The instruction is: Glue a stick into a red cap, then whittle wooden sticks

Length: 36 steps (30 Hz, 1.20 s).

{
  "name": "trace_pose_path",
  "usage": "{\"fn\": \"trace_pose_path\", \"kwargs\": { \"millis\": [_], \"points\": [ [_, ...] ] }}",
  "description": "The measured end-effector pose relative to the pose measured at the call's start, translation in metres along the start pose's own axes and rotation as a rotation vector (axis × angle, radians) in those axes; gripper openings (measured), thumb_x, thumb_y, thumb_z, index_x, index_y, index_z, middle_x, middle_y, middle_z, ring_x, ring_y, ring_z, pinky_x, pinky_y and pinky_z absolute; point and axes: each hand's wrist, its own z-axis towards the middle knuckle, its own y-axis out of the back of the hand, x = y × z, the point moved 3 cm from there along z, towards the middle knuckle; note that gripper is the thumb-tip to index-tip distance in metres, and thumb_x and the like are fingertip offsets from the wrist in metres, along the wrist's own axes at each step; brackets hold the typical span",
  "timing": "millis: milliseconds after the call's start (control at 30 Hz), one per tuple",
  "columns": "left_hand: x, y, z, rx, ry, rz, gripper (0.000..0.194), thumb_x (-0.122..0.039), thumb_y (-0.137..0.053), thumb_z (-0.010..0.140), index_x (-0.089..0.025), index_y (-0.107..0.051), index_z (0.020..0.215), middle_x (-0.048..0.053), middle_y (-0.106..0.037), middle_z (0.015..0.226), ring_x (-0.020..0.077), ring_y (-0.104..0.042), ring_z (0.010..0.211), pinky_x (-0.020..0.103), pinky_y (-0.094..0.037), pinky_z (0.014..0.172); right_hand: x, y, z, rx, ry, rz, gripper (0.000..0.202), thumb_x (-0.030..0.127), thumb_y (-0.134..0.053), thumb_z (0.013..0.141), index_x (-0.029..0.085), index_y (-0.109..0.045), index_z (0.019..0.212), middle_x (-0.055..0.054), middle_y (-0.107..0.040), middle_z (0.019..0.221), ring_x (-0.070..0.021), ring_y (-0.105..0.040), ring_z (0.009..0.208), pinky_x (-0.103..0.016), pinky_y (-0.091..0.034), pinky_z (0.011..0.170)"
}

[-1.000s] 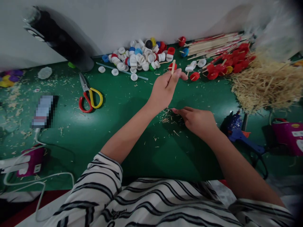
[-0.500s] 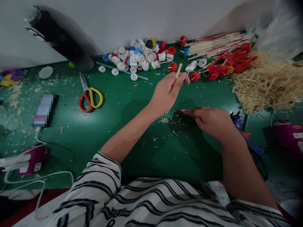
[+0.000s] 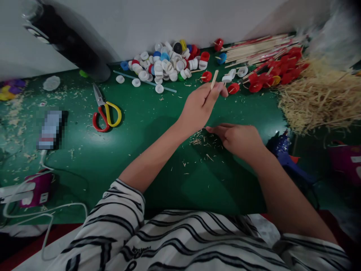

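My left hand [image 3: 197, 105] is closed on a short flat wooden stick [image 3: 214, 79], whose pale end stands up past the thumb. Its lower end is hidden by the fingers. Closer to me, my right hand [image 3: 238, 139] is down by the green tabletop, thumb and forefinger pinched together. Whatever is in that pinch is too small or too hidden to name. Just left of those fingertips lies a small heap of wood shavings [image 3: 196, 141]. Red bottle caps [image 3: 233, 88] rest on the table beyond my left hand.
Mixed bottle caps [image 3: 169, 67] are piled against the wall. Scissors [image 3: 106, 113], a phone [image 3: 50, 130] and a black bottle [image 3: 76, 49] stand or lie leftward. On the right are wooden sticks [image 3: 256, 49], straw-like fibres [image 3: 318, 101] and a blue glue gun [image 3: 293, 165].
My right hand has moved left, bringing its fingertips closer to the shavings and my left wrist. The left hand still holds the stick in nearly the same place.
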Motion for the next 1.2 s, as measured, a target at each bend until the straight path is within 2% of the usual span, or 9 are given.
{"fn": "trace_pose_path", "kwargs": {
  "millis": [67,167,367,533,700,900,1033,1133,1200],
  "points": [
    [0.000,0.001,0.000,0.005,0.003,0.012,0.056,-0.062,-0.040,0.111,-0.020,-0.073,0.095,0.007,-0.070,0.086,0.0193,-0.072,0.093,0.033,-0.055,0.087,-0.001,0.004,-0.001,0.024,-0.026,0.019,0.051,0.023,-0.047,0.103,0.043,-0.078,0.137,0.001,-0.083,0.127,-0.0225,-0.074,0.091,-0.033,-0.026,0.056],
    [0.003,0.002,0.001,0.008,0.042,0.079,0.061,-0.065,-0.035,0.111,-0.021,-0.074,0.096,0.007,-0.069,0.081,0.0196,-0.072,0.091,0.031,-0.055,0.081,-0.007,0.006,-0.005,0.023,-0.047,0.055,0.048,0.023,-0.046,0.103,0.041,-0.081,0.132,0.001,-0.083,0.126,-0.0235,-0.076,0.096,-0.032,-0.032,0.057],
    [0.008,0.001,0.001,-0.017,0.014,0.042,0.064,-0.071,-0.033,0.109,-0.022,-0.072,0.095,0.002,-0.061,0.074,0.0151,-0.058,0.067,0.032,-0.050,0.069,-0.027,-0.004,-0.015,-0.044,0.016,0.122,0.046,0.022,-0.049,0.104,0.040,-0.079,0.135,0.003,-0.082,0.131,-0.0205,-0.077,0.102,-0.029,-0.040,0.063],
    [0.013,-0.002,0.001,-0.024,0.012,-0.080,0.067,-0.077,-0.036,0.104,-0.021,-0.072,0.092,-0.002,-0.046,0.065,0.0115,-0.042,0.054,0.030,-0.038,0.056,-0.031,-0.009,-0.016,-0.166,0.084,0.110,0.049,0.020,-0.049,0.104,0.040,-0.078,0.138,0.001,-0.084,0.118,-0.0171,-0.075,0.090,-0.028,-0.036,0.061],
    [0.013,-0.004,0.004,-0.048,0.008,-0.210,0.067,-0.078,-0.042,0.102,-0.020,-0.072,0.087,-0.001,-0.045,0.067,0.0106,-0.044,0.059,0.027,-0.036,0.056,-0.012,-0.015,-0.004,-0.342,0.147,-0.009,0.050,0.014,-0.051,0.103,0.040,-0.080,0.134,0.000,-0.082,0.103,-0.0138,-0.066,0.079,-0.030,-0.032,0.061],
    [0.012,-0.004,0.006,-0.048,0.083,-0.305,0.060,-0.071,-0.050,0.104,-0.019,-0.073,0.083,-0.001,-0.047,0.069,0.0109,-0.047,0.063,0.026,-0.038,0.059,0.010,-0.029,0.004,-0.320,0.208,-0.068,0.052,0.012,-0.052,0.102,0.037,-0.078,0.140,0.000,-0.080,0.094,-0.0144,-0.062,0.077,-0.032,-0.028,0.061],
    [0.010,-0.005,0.005,-0.045,0.119,-0.366,0.052,-0.064,-0.058,0.104,-0.020,-0.074,0.082,-0.001,-0.045,0.069,0.0097,-0.044,0.061,0.025,-0.037,0.056,0.002,-0.029,0.001,-0.312,0.221,-0.067,0.052,0.011,-0.056,0.100,0.038,-0.078,0.138,0.000,-0.080,0.096,-0.0139,-0.062,0.077,-0.031,-0.026,0.061],
    [0.010,-0.002,0.006,-0.076,0.178,-0.440,0.050,-0.060,-0.060,0.104,-0.019,-0.073,0.079,-0.002,-0.040,0.066,0.0075,-0.037,0.055,0.024,-0.030,0.051,-0.009,-0.020,-0.001,-0.410,0.201,-0.068,0.049,0.012,-0.054,0.102,0.038,-0.081,0.133,0.001,-0.080,0.094,-0.0130,-0.064,0.077,-0.029,-0.027,0.061],
    [0.014,0.004,0.009,-0.157,0.277,-0.504,0.052,-0.059,-0.059,0.105,-0.018,-0.070,0.075,-0.004,-0.036,0.063,0.0058,-0.033,0.051,0.024,-0.026,0.047,-0.013,-0.016,0.000,-0.466,0.156,-0.077,0.045,0.014,-0.052,0.106,0.037,-0.082,0.130,0.001,-0.079,0.089,-0.0121,-0.064,0.076,-0.029,-0.028,0.060]
  ]
}}
